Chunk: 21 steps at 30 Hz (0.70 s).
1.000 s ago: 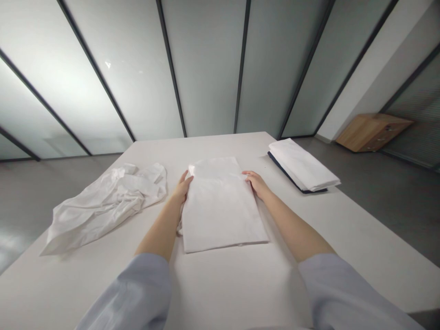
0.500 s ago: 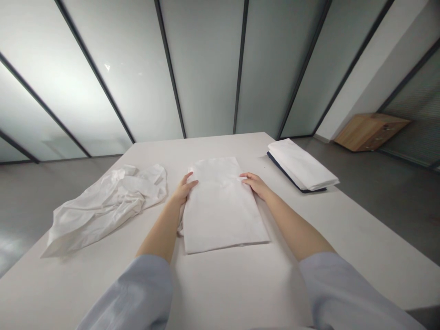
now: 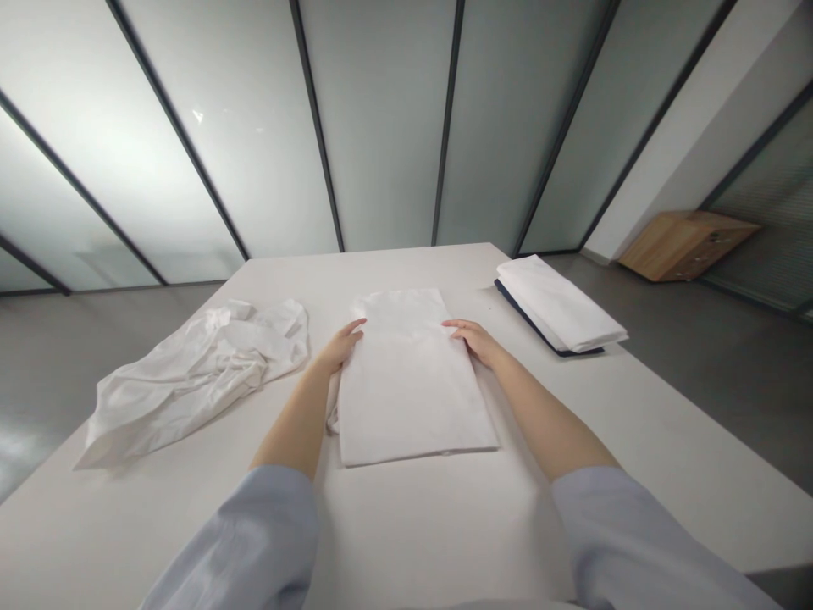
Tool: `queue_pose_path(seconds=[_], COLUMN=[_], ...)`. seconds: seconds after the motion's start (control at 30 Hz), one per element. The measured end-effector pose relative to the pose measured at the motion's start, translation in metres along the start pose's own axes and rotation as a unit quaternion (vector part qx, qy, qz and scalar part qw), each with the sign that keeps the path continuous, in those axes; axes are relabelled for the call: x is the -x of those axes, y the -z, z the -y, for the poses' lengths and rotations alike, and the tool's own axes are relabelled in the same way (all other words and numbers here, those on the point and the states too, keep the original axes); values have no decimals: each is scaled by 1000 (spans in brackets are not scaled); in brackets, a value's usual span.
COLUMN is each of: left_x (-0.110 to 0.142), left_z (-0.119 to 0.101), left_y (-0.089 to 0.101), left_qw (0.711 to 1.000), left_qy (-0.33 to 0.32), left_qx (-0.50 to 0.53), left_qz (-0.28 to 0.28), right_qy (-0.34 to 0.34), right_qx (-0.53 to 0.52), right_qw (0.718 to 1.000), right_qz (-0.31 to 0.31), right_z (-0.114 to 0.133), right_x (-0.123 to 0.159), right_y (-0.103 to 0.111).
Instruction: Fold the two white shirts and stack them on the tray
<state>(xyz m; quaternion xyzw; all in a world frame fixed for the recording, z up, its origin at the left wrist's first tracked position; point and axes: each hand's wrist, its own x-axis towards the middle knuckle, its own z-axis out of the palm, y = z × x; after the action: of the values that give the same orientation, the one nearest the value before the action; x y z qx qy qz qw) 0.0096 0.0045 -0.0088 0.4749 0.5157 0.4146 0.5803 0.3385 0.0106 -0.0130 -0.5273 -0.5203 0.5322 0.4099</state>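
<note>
A folded white cloth [image 3: 412, 381] lies flat in front of me, roughly a rectangle with its near edge toward my body. My left hand [image 3: 345, 343] grips its left side, fingers on the upper face near the edge. On the opposite side, my right hand [image 3: 473, 339] holds the right edge at about the same height, its fingertips over the top. Parts of both hands beneath the edges are hidden. A small crumpled bit of white fabric pokes out from under the left side, below my left wrist.
A loose, crumpled white cloth [image 3: 190, 381] spreads over the table's left part. To the right, a folded white cloth [image 3: 559, 301] rests on a dark navy one [image 3: 530, 318]. The white table [image 3: 445, 534] faces frosted glass panels; a wooden cabinet [image 3: 686, 244] stands beyond on the floor.
My left hand's fingers and thumb have shifted slightly on the cloth's edge, and the crease across the cloth looks smoother. The cloth stays in place.
</note>
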Motion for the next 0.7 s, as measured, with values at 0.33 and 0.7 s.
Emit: queue_pose_path(seconds=[0.33,0.7], left_x=[14,-3], left_z=[-8,-18], left_y=[11,16], left_qw=[990,932], left_qy=[-39,-123], left_qx=[-101,-341], left_qz=[91,24], right_qy=[24,85], right_qx=[125,317], right_qw=[991,939], right_qz=[53,105], right_z=[2,23], right_x=[2,-3], right_y=[10,26])
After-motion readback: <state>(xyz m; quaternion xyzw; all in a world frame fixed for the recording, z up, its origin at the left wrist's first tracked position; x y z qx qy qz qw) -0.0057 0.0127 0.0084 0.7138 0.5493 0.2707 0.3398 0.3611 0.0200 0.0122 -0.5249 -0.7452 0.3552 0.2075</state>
